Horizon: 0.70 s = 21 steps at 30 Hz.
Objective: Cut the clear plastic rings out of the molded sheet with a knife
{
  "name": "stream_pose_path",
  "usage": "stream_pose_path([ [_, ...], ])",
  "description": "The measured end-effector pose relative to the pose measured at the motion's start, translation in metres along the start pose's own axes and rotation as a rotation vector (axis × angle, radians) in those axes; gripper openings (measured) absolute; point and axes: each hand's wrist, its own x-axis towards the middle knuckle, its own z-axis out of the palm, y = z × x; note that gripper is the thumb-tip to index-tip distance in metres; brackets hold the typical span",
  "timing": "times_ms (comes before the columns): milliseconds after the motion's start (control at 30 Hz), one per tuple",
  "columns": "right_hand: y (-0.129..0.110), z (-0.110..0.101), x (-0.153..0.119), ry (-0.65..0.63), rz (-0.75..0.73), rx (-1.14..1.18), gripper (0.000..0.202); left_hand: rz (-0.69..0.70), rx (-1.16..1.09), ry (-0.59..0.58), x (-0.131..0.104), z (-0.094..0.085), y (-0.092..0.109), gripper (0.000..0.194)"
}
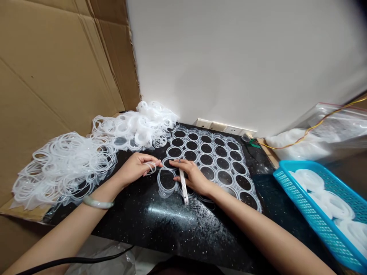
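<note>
My left hand [140,165] is closed in a pinch on a thin translucent ring [151,168], which loops out from the fingers. My right hand [190,175] grips a slim white stick-like tool [184,187]; its exact kind I cannot make out. Both hands are over the left edge of a translucent sheet [213,140] with rows of round holes. One ring section [166,182] of the sheet juts out at its front left, just below the fingers. The sheet lies flat on a black speckled tabletop [137,225].
Heaps of tangled translucent ring scraps [69,164] lie at left, by a cardboard wall [57,57]. A blue basket [312,214] at right holds white round pieces [312,179]. Behind are sockets [218,126], a yellow-red wire [309,130] and a clear plastic bag [341,118]. White powder [209,221] dusts the tabletop.
</note>
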Motion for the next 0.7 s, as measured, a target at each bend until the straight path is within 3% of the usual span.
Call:
stream_pose_path([
  [100, -0.004, -0.009, 0.005, -0.022, 0.003, 0.077, 0.043, 0.13, 0.25, -0.068, -0.016, 0.007, 0.009, 0.024],
  [267, -0.01, -0.02, 0.039, 0.078, -0.002, 0.191, 0.016, 0.355, 0.639, -0.083, -0.038, 0.028, 0.007, 0.027],
  [433, -0.005, 0.001, 0.073, -0.064, -0.066, 0.094, 0.036, 0.432, 0.704, -0.046, -0.045, 0.04, 0.001, 0.025],
  [700, 0.005, 0.016, 0.074, -0.023, -0.051, 0.03, 0.039, 0.382, 0.73, -0.012, -0.064, 0.069, 0.002, 0.027],
])
